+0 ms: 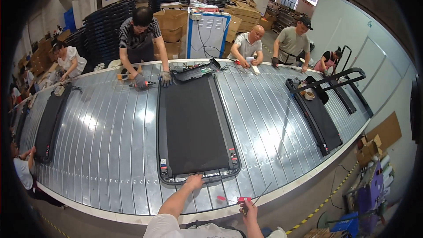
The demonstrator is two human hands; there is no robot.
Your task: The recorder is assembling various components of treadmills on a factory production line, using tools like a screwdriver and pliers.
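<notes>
Treadmill (189, 125) lies mid-tabletop (114, 154). Part-assembled, by the look of it: belt (189, 101) is fitted; far-end cover (183, 76) sits askew, circuit board (205, 69) exposed, seemingly left to be closed. Near rim (222, 177) is touched by left hand (195, 180); grip isn't discernible. Red tool (243, 199) is held in right hand's (251, 213) curled fingers. Power driver (150, 83) is held by far co-worker (140, 33).
</notes>
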